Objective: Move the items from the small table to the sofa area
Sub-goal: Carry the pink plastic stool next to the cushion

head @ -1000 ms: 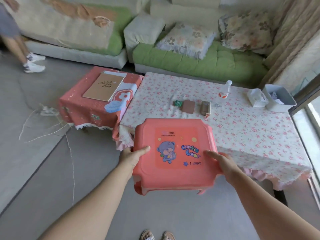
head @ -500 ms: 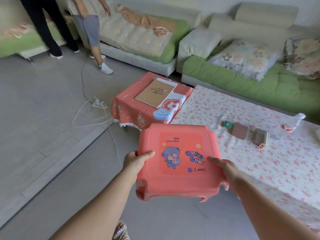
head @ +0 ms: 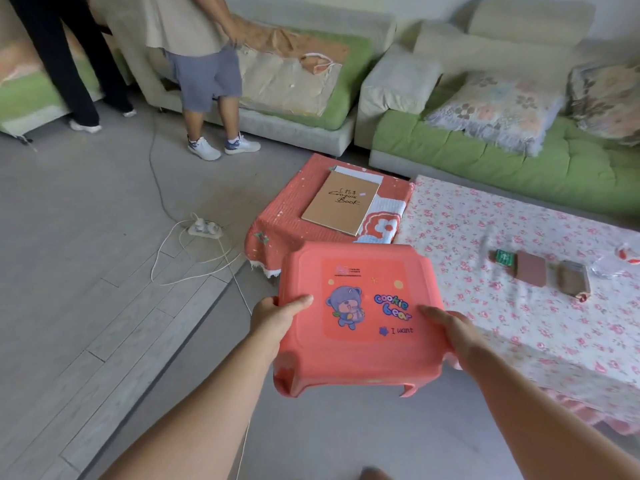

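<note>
I hold a coral plastic stool (head: 360, 355) with a bear sticker, seat up, in the air above the floor. My left hand (head: 277, 315) grips its left edge and my right hand (head: 453, 329) grips its right edge. Just beyond it stands the small table (head: 287, 220) under a red cloth, with a brown sketchbook (head: 341, 202) lying on a white pad. The green sofa (head: 485, 157) runs along the far wall.
A large table (head: 519, 327) with a floral cloth on my right carries small brown boxes (head: 531, 273) and a clear bottle (head: 613, 263). Two people (head: 204, 71) stand by the left sofa. A power strip (head: 204, 228) and cables lie on the floor.
My view has swung left and closer to the small table; the stool stays gripped in both hands. The two people have come into view at the top left.
</note>
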`<act>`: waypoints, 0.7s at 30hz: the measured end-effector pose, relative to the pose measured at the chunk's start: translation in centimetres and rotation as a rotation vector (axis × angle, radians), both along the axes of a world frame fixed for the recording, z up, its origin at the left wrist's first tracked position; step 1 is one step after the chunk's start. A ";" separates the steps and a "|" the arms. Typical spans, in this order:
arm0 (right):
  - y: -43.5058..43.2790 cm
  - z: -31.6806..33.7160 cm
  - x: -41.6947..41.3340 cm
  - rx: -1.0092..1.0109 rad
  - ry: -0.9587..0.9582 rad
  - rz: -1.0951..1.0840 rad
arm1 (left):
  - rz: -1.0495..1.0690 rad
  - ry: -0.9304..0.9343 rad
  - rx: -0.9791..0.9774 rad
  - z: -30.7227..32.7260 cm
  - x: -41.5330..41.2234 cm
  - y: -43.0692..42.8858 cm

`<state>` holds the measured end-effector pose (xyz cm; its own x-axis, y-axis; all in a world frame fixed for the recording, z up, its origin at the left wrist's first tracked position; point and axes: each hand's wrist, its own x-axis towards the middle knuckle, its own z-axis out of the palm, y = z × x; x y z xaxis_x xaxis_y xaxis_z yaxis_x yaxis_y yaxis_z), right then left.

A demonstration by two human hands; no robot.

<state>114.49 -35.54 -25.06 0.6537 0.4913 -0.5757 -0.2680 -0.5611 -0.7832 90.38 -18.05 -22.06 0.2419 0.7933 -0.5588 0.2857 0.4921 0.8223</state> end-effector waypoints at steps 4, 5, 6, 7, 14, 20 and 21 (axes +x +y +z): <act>3.9 0.2 -0.5 0.005 -0.015 -0.004 | -0.007 -0.009 0.002 -0.3 -0.4 4.2; 5.2 0.0 -0.4 0.005 -0.023 -0.007 | -0.012 -0.013 -0.003 -0.5 -0.2 5.5; 5.9 0.0 -0.4 0.006 -0.028 -0.015 | -0.013 -0.016 -0.003 -0.6 -0.1 6.2; 6.9 -0.1 -0.4 0.009 -0.028 -0.021 | -0.016 -0.019 -0.005 -0.8 0.1 7.2; 13.2 -1.9 1.0 0.003 0.024 -0.073 | -0.045 0.007 -0.023 -2.1 2.3 14.2; 18.0 -2.5 2.5 -0.016 0.030 -0.089 | -0.084 0.101 0.012 -2.3 4.6 20.3; 18.8 -2.5 2.7 -0.014 0.033 -0.092 | -0.086 0.100 0.017 -2.2 5.1 21.2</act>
<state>117.17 -16.78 -27.53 0.6762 0.4217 -0.6041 -0.3445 -0.5437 -0.7653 95.47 3.16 -24.25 0.2530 0.7817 -0.5700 0.4071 0.4485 0.7957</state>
